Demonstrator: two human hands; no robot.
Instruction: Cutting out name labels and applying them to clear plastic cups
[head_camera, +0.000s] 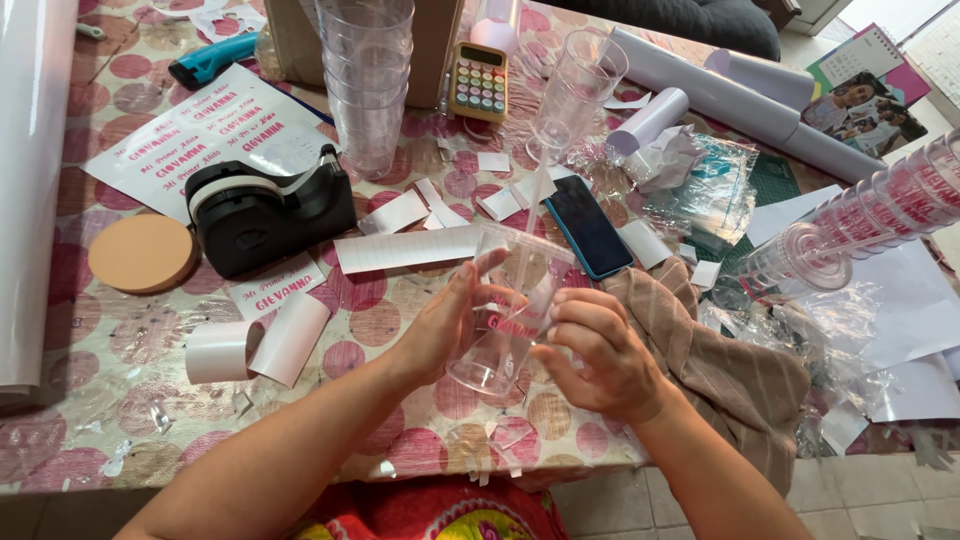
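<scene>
Both hands are on one clear plastic cup with pink lettering on its side, held just above the desk near the bottom-center edge. The cup is tipped, base toward the person, open mouth pointing to about 12 o'clock. The left hand sits at the cup's 9 o'clock with its grip opened out flat, palm and fingers pressed along the cup wall rather than curled round it. The right hand is at the cup's 4 o'clock, grip closed on the cup, fingertips sitting right by the pink letters. A strip of clear tape or film seems to run up from the cup, but it's hard to make out.

Around it, the desk has a pink polka-dot cover and a lot of stuff. A black tape dispenser sits at 10 o'clock from the cup, with a round tan coaster-like disc further out at 9 o'clock. A curled white backing sheet lies at 9 o'clock, nearer. A tall stack of clear cups stands at 11 o'clock, a small yellow calculator at 12 o'clock, and a dark phone lies just past the cup at 1 o'clock. A sideways stack of lettered cups lies at 2 o'clock, well apart. A tan striped cloth is bunched at 3 o'clock, just beside the right hand. White paper scraps are scattered between all of it.
</scene>
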